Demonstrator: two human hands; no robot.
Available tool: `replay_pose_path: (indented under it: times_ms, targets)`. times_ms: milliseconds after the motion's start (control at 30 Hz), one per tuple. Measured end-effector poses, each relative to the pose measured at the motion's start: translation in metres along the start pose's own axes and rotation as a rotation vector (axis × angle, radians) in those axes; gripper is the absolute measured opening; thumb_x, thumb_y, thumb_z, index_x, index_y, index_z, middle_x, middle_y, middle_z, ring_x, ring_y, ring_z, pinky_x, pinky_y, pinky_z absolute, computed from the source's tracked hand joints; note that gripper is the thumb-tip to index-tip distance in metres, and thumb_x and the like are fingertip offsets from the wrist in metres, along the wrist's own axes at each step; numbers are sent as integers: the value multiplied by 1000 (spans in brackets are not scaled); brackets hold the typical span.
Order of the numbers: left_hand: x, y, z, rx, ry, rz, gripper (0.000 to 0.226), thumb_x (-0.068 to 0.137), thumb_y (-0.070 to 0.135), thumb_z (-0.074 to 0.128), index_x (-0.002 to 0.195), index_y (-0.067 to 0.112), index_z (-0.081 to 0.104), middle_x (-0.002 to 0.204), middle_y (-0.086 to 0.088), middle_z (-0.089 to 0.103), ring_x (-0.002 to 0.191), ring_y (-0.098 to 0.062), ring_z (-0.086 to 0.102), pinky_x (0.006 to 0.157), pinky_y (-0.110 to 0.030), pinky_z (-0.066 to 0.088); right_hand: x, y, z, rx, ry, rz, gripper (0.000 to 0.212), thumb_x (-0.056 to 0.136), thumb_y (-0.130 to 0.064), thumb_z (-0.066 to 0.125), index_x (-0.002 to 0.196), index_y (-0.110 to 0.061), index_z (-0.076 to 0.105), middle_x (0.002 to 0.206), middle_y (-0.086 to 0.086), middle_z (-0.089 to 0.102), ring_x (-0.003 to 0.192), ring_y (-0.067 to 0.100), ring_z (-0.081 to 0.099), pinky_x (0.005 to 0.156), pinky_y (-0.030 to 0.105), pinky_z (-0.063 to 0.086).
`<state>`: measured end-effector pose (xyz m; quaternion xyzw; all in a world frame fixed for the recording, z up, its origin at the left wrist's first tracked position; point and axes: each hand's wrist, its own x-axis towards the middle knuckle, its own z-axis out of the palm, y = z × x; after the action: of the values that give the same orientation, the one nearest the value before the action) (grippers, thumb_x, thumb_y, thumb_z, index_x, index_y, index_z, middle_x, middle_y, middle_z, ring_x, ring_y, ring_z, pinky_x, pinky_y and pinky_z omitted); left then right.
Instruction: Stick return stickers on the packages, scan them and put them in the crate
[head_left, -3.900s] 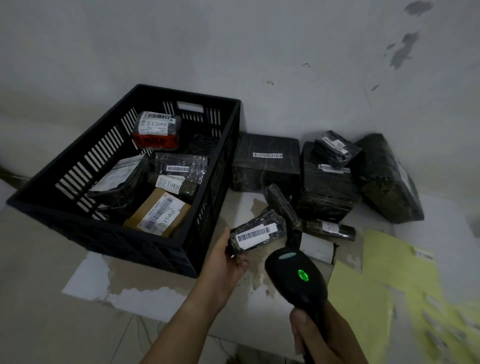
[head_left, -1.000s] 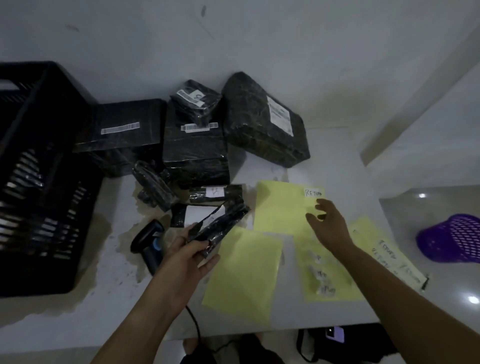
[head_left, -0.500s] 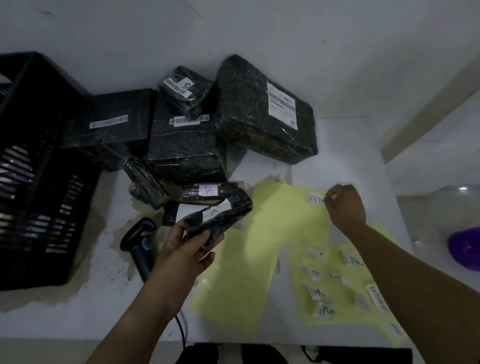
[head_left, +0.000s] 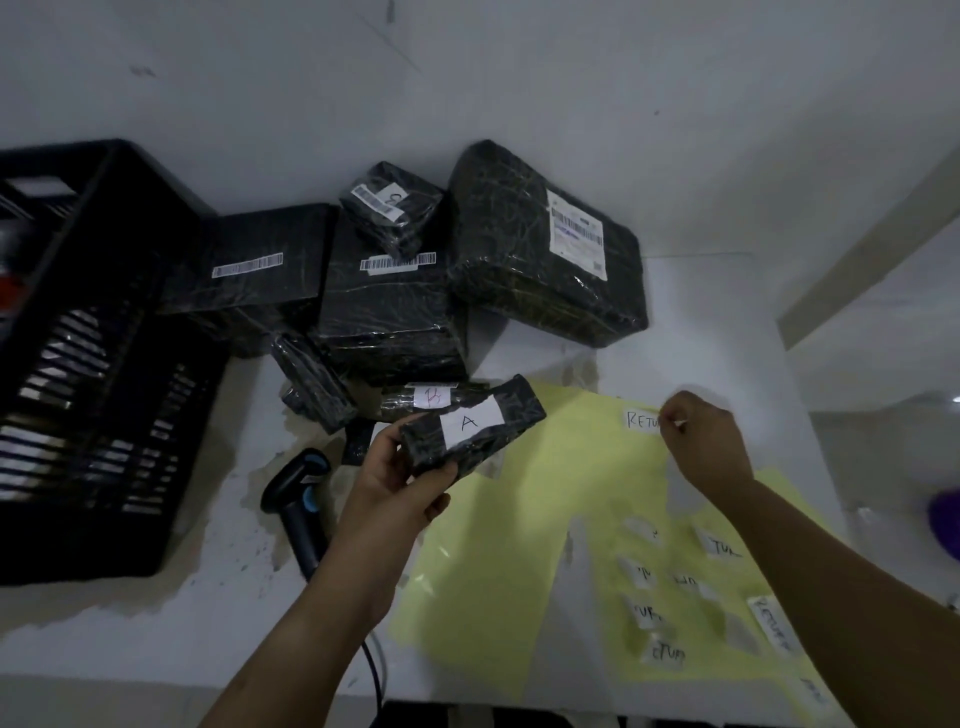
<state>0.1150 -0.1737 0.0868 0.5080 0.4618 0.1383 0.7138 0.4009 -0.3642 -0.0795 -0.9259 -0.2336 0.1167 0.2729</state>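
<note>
Head view: the left hand (head_left: 395, 483) grips a small black package (head_left: 472, 423) by its near end, thumb on top and fingers curled beneath. It holds the package above the table (head_left: 208, 613), with a white label marked "A" facing up. The right hand (head_left: 706, 441) has its fingers bunched and pinches the right edge of a white sticker (head_left: 641, 420) that reads "RETU"; the rest is hidden by the fingers. That sticker sits at the far end of a yellow sheet (head_left: 561, 467) lying flat on the table. Whether its edge has lifted off the sheet cannot be told.

A second yellow sheet (head_left: 701, 587), just beside the first and under the right forearm, carries more white stickers, most of them blurred. A black scanner (head_left: 298, 499) lies on the table left of the left wrist, its cord running toward the near edge. The black crate (head_left: 88, 364) stands at the left. Against the wall is a pile of black wrapped packages. These include a large parcel (head_left: 545, 244) with a shipping label, a box (head_left: 389, 306) with a barcode strip, and a small packet (head_left: 392, 205) on top of that box. A slim packet (head_left: 431, 397) marked "B" lies just behind the held package.
</note>
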Motion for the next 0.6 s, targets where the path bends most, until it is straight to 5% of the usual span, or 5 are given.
replay_pose_path:
  times_ms: [200,367,467,600]
  targets:
    - [1,-2,-10,-4,11,6,46,96,-3,61,123,33,64,115,8,75,103,-14,68,83,-34,52,3,-17,0,-9,-70,21,9,102,-19,38,96,-12,38,70,14,63,62,33,67,56,46,55]
    - [-2,1,-27,35,9,61,48,97,-8,58,121,34,61,108,17,74,91,-2,70,74,-25,56,-18,-67,-24,225,-71,57,13,103,-23,42,97,-12,44,85,10,62,77,38,67,60,44,49]
    - [-5,7,-41,60,-4,65,51,96,-13,54,121,31,58,98,21,74,84,2,69,71,-22,57,-47,-124,-46,321,13,-2,16,100,-26,53,90,-16,46,83,6,59,75,25,62,59,36,42]
    - [-15,20,-63,74,-18,64,56,91,-15,53,122,32,56,112,1,69,97,-19,66,56,-14,52,-102,-207,-71,403,1,-94,18,94,-22,61,82,-16,50,70,1,55,57,8,49,53,18,36]
